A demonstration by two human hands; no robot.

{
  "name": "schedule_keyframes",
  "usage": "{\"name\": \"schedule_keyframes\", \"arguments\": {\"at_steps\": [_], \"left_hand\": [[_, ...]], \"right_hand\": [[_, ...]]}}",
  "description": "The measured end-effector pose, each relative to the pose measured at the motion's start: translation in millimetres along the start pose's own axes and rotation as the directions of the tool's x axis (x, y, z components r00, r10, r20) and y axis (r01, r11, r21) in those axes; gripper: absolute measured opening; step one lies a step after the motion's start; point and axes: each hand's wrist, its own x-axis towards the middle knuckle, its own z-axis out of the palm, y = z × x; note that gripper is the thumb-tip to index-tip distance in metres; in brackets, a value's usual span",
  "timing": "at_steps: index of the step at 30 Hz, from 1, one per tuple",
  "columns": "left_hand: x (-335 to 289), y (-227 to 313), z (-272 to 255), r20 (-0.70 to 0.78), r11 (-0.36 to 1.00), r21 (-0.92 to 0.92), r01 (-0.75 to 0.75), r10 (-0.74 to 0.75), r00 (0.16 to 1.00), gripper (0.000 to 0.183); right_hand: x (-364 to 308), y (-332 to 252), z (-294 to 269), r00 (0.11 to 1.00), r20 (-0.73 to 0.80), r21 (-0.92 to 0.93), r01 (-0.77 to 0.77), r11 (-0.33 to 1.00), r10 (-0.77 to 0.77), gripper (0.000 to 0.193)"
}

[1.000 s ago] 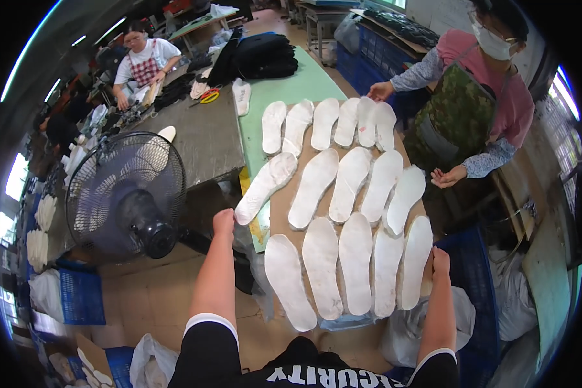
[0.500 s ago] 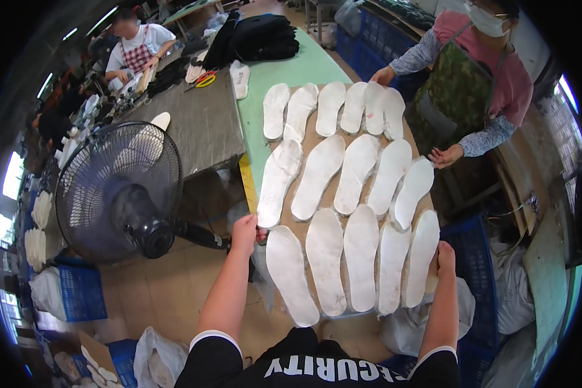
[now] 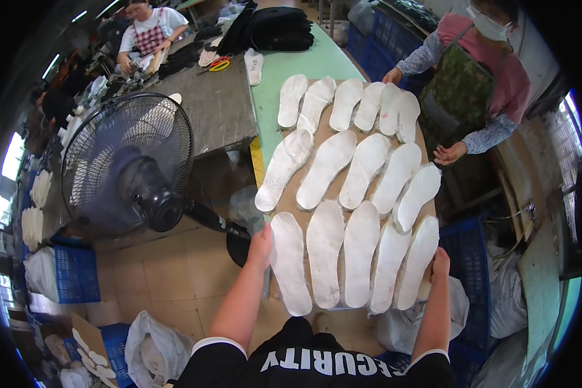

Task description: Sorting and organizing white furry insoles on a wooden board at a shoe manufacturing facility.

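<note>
A brown board (image 3: pixel 324 126) carries three rows of white insoles (image 3: pixel 325 258), laid side by side with some edges overlapping. My left hand (image 3: pixel 261 247) is closed on the board's left edge, beside the near-left insole; its fingers are partly hidden under the board. My right hand (image 3: pixel 440 264) grips the right edge near the closest corner, fingers mostly hidden below. A co-worker's hand (image 3: pixel 392 76) touches the far right corner of the board. The co-worker's other hand (image 3: pixel 450 154) is held half open just off the right edge.
The board's far part lies over a green table (image 3: pixel 281 107). A black fan (image 3: pixel 128 161) stands close on the left. Blue crates (image 3: pixel 77 275) and plastic bags (image 3: pixel 155 349) sit on the floor. Beyond are yellow-handled scissors (image 3: pixel 220 63) and black fabric (image 3: pixel 281 29).
My left hand has slid nearer along the board's left edge, away from the middle-row insole. The whole view has turned slightly, shifting the fan and far table rightward. My right hand keeps its hold.
</note>
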Motion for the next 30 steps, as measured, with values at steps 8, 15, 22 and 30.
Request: {"name": "schedule_keyframes", "arguments": {"at_steps": [8, 15, 22, 30], "left_hand": [[-42, -1, -1, -0.119, 0.979, -0.101, -0.178, 0.166, 0.979, 0.049], [-122, 29, -25, -0.203, 0.935, 0.008, -0.355, 0.349, 0.915, 0.049], [-234, 48, -37, -0.227, 0.840, 0.106, -0.532, 0.541, 0.810, 0.051], [-321, -5, -37, -0.392, 0.746, 0.040, -0.664, 0.623, 0.677, 0.058]], "right_hand": [[-38, 34, 5, 0.991, -0.131, 0.054, 0.045, 0.998, -0.038, 0.024], [-80, 36, -11, 0.992, -0.083, 0.152, 0.109, 0.982, -0.098, 0.024], [-105, 26, -43, 0.987, 0.041, 0.298, 0.137, 0.945, -0.156, 0.023], [-110, -23, -96, 0.881, 0.312, 0.453, 0.190, 0.871, -0.355, 0.024]]}}
